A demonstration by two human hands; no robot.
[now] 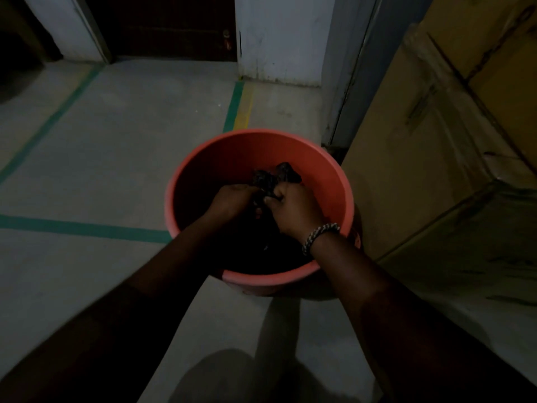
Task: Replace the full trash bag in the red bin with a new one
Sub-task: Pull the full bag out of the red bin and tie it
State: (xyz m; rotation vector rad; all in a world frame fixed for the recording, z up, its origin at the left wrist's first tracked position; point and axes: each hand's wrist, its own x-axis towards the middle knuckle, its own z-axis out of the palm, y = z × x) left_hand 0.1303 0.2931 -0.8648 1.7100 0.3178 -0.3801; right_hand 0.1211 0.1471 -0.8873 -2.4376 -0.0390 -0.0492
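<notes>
A round red bin [252,141] stands on the grey floor, seen from above. Inside it lies a black trash bag [267,178], its gathered top bunched near the bin's middle. Both my hands reach down into the bin. My left hand [229,199] grips the bunched bag top from the left. My right hand [293,207], with a braided band on its wrist, grips the same bunch from the right. The rest of the bag is lost in the dark bottom of the bin.
Large cardboard boxes [436,170] stand close against the bin's right side. Green tape lines [87,228] and a yellow strip [244,109] mark the floor. A dark doorway [171,27] and white wall [279,39] lie ahead.
</notes>
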